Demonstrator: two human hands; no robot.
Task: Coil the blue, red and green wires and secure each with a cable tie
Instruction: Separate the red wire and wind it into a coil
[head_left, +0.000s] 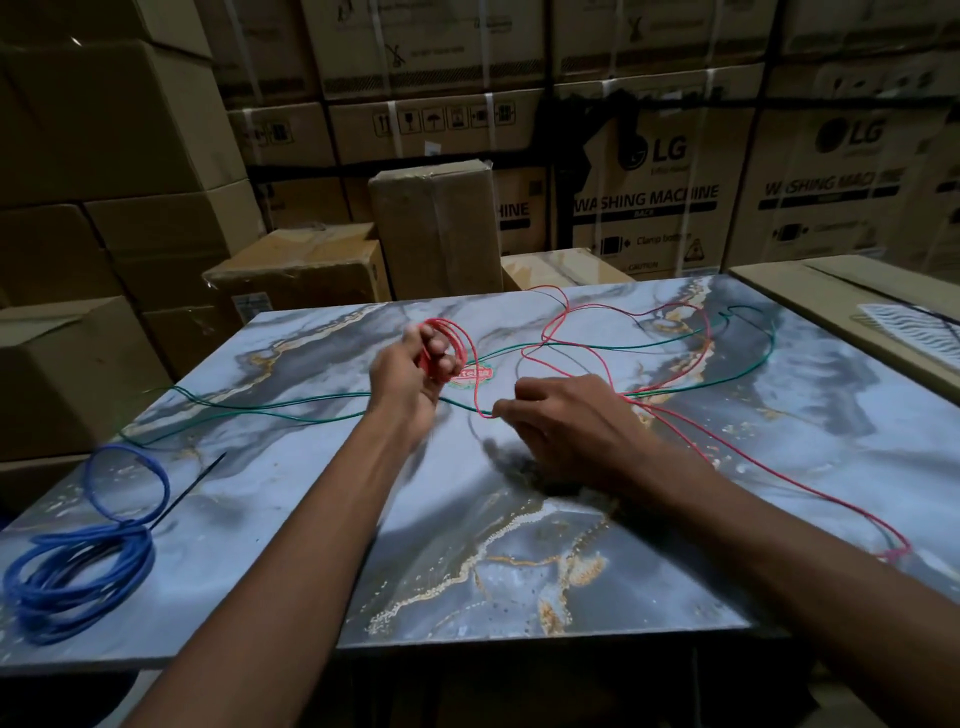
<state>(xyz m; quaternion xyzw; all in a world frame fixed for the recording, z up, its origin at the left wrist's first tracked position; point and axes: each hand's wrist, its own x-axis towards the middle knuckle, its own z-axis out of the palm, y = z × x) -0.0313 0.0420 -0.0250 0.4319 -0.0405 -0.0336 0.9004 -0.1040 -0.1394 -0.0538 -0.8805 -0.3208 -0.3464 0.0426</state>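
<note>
At the near left corner of the marble-patterned table (519, 545) lies the blue wire (78, 566), already wound into a loose coil, with one loop reaching toward the left edge. A black cable tie (189, 483) runs from the coil's waist and points inward across the top.

Toward the middle, the right hand (566, 421) rests low over the surface, its fingertips pinching a strand of the red wire (675, 431), which trails past the wrist to the near right edge. The left hand (410, 379) is raised just beyond it, fingers curled round a small bundle of red loops.

The green wire (291, 408) lies uncoiled, stretching from the left edge under both hands toward the far right corner. More red loops sprawl near the far edge.

Behind the table stand stacked cardboard boxes (649, 208), some printed with washing machine labels.
</note>
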